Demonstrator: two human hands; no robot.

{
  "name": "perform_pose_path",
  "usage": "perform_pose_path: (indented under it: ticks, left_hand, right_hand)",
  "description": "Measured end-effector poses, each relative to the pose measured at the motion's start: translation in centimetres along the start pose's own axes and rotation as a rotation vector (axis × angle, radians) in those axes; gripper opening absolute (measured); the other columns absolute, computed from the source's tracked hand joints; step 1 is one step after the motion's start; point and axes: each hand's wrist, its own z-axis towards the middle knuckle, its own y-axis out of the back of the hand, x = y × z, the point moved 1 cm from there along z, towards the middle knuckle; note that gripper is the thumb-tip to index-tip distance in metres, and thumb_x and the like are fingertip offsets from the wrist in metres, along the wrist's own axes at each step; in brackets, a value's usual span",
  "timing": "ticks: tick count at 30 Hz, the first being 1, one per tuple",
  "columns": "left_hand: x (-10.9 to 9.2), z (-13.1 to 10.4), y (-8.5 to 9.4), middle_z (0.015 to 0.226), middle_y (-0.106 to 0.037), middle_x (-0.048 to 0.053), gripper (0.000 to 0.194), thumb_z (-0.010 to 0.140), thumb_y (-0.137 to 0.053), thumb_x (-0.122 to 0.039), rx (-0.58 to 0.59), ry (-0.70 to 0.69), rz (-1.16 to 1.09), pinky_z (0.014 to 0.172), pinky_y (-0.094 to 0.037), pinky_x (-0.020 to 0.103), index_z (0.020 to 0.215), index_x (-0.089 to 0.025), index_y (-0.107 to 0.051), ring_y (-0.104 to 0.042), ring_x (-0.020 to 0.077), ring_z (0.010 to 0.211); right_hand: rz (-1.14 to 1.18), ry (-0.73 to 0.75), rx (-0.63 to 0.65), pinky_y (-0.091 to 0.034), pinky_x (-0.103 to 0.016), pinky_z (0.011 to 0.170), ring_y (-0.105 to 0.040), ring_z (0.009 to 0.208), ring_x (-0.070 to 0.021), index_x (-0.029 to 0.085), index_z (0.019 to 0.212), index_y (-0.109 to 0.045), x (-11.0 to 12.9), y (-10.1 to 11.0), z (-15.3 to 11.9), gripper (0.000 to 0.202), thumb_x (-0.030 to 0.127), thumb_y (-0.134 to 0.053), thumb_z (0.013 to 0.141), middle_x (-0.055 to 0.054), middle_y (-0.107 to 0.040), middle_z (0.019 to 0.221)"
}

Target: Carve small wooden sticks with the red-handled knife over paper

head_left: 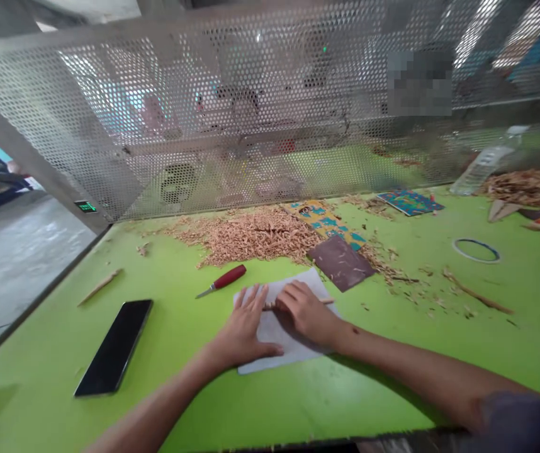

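A white sheet of paper [293, 346] lies on the green table [194, 396]. Across it rests a thin wooden stick [327, 301], its right end sticking out past my right hand. My left hand [246, 327] is spread on the paper, fingers apart, its fingertips beside the left end of the stick. The fingers of my right hand [305, 311] are curled down over the stick and hide part of it. A red-handled carving knife [229, 277] lies just beyond my left hand. The brown sandpaper [342, 262] sits beyond my right hand.
Wood shavings [260, 236] are heaped at the back, near a perforated metal screen [223, 126]. A black phone [114, 349] and a carved stick [100, 287] lie on the left. Rightward are a tape ring [476, 250], another stick [480, 296] and a plastic bottle [484, 165].
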Motion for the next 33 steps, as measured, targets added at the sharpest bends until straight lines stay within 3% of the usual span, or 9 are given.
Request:
perform_pose_path:
  ticks: [6,9,14,17,22,25,29,33]
  left_hand:
    - [-0.2,0.3,0.1,0.170,-0.020,0.022,0.129,0.071,-0.078,-0.073,0.040,0.009,0.037,0.130,-0.007,0.059,0.166,-0.013,-0.015,-0.009,0.0398,0.159]
    - [-0.2,0.2,0.1,0.170,-0.019,0.022,0.129,0.072,-0.076,-0.075,0.030,0.030,0.051,0.130,-0.007,0.056,0.166,-0.012,-0.015,-0.008,0.0387,0.159]
    - [-0.2,0.0,0.3,0.171,-0.016,0.021,0.130,0.072,-0.075,-0.077,0.067,0.017,0.050,0.130,-0.005,0.050,0.166,-0.012,-0.014,-0.008,0.0360,0.160]
    - [-0.1,0.1,0.3,0.171,-0.017,0.021,0.130,0.072,-0.074,-0.077,0.060,0.023,0.047,0.130,-0.004,0.049,0.166,-0.010,-0.014,-0.008,0.0348,0.161]
    - [0.3,0.4,0.0,0.171,-0.020,0.019,0.129,0.070,-0.074,-0.077,0.045,0.010,0.060,0.130,-0.003,0.050,0.166,-0.014,-0.015,-0.011,0.0339,0.161]
    - [0.4,0.5,-0.1,0.171,-0.020,0.019,0.132,0.068,-0.074,-0.079,0.031,0.032,0.050,0.130,-0.005,0.049,0.166,-0.013,-0.016,-0.011,0.0359,0.160]
    - [0.1,0.8,0.0,0.173,-0.016,0.016,0.134,0.064,-0.077,-0.076,0.024,0.082,0.035,0.131,-0.006,0.046,0.167,-0.015,-0.014,-0.012,0.0365,0.160]
    - [-0.4,1.2,0.3,0.173,-0.017,0.015,0.139,0.059,-0.080,-0.073,0.048,0.131,0.023,0.130,-0.007,0.046,0.167,-0.015,-0.013,-0.009,0.0374,0.160]
  right_hand:
    - [-0.018,0.089,0.032,-0.042,-0.039,0.089,-0.048,0.093,-0.0253,0.016,0.093,-0.060,0.7,-0.2,-0.2,0.007,0.009,-0.058,0.092,-0.011,-0.060,0.100]
    - [-0.066,-0.027,-0.029,-0.042,-0.041,0.090,-0.049,0.094,-0.0264,0.015,0.093,-0.061,0.6,-0.3,-0.2,0.010,0.008,-0.053,0.094,-0.013,-0.061,0.101]
    - [0.010,0.004,0.001,-0.042,-0.037,0.090,-0.051,0.096,-0.0254,0.015,0.091,-0.062,-0.2,-0.1,-0.1,0.013,0.007,-0.052,0.093,-0.012,-0.062,0.100]
    - [-0.022,-0.099,-0.038,-0.042,-0.038,0.089,-0.052,0.095,-0.0263,0.015,0.090,-0.063,-0.5,0.1,0.0,0.015,0.009,-0.050,0.095,-0.012,-0.062,0.095]
    - [-0.023,-0.010,-0.009,-0.041,-0.036,0.092,-0.052,0.099,-0.0257,0.014,0.095,-0.064,-0.1,-0.3,0.2,0.013,0.010,-0.052,0.095,-0.012,-0.064,0.100]
    - [-0.091,-0.111,-0.019,-0.039,-0.036,0.090,-0.053,0.096,-0.0260,0.014,0.092,-0.065,-0.1,-0.4,0.4,0.016,0.008,-0.050,0.094,-0.013,-0.064,0.098]
    - [-0.066,-0.046,0.030,-0.038,-0.033,0.090,-0.054,0.095,-0.0244,0.014,0.091,-0.066,-0.1,-0.4,0.6,0.014,0.011,-0.053,0.094,-0.012,-0.065,0.099]
    - [-0.147,-0.133,0.003,-0.037,-0.034,0.089,-0.055,0.096,-0.0258,0.011,0.095,-0.068,-0.2,-0.5,0.6,0.013,0.010,-0.055,0.092,-0.015,-0.066,0.100]
